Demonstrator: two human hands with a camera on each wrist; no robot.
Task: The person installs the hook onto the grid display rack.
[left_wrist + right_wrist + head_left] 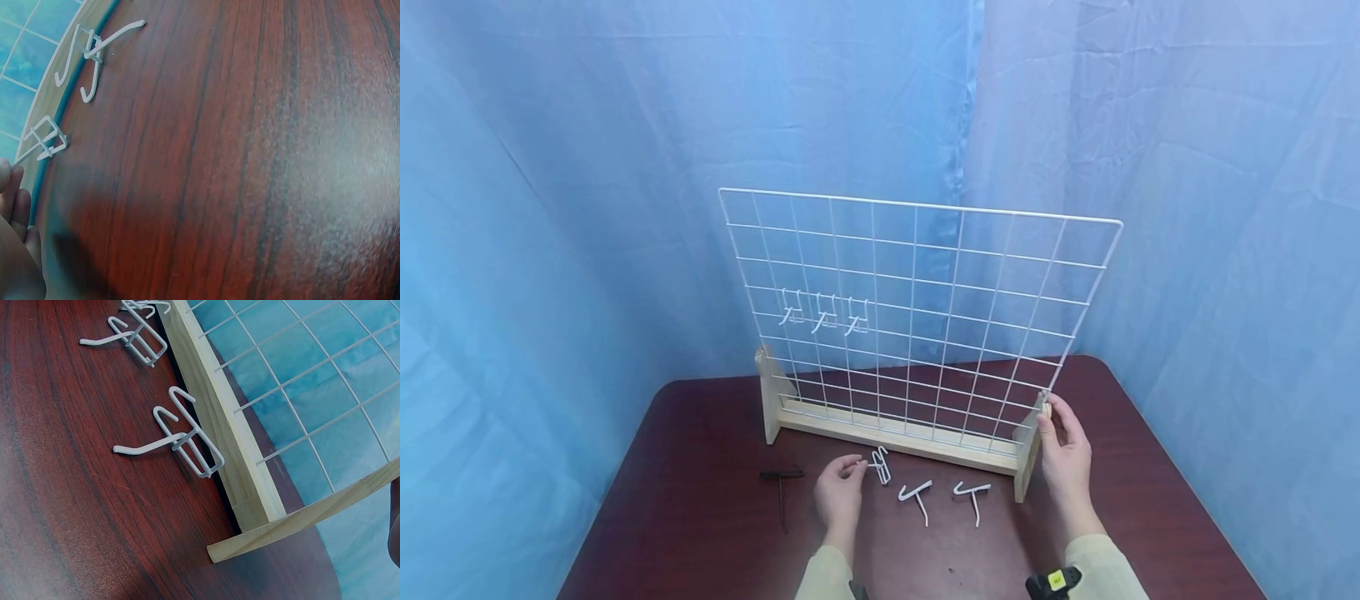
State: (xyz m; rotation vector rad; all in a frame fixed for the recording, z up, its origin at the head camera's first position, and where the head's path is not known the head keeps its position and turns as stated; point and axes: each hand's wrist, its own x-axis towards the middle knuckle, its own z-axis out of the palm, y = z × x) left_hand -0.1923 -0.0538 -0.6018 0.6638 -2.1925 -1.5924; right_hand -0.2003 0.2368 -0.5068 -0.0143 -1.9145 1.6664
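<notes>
The left hand (pixel 841 493) has its grip closed in a pinch on the stem of a white wire hook (pixel 880 467), held in front of the stand's wooden base (pixel 895 439); the right hand (pixel 1066 457) grips the upper part of the right upright (pixel 1027 460), thumb on the near side, though how far its fingers wrap behind is hard to tell; since the pinch takes only the end of a thin stem, the hook could swivel or slip if its frame snagged on the base or the grid (pixel 917 206); an uneven pull on the upright could rock the tall grid and jolt the three hung hooks (pixel 825 316) off their wire; a trailing sleeve (pixel 824 575) could drag the two loose white hooks (pixel 916 493) lying between the hands, or the dark hook (pixel 782 475) left of them, across the surface (pixel 700 500); the grid is slim white wire in near-square cells; base and upright are pale, flat-cut wood with visible grain; each loose white hook is smooth wire, two curled prongs on a rectangular frame with one stem bent near its tip; the dark hook makes a T shape; the surface is reddish-brown, dark-streaked and glossy, backed by blue curtains (pixel 625 167) in soft creases.
</notes>
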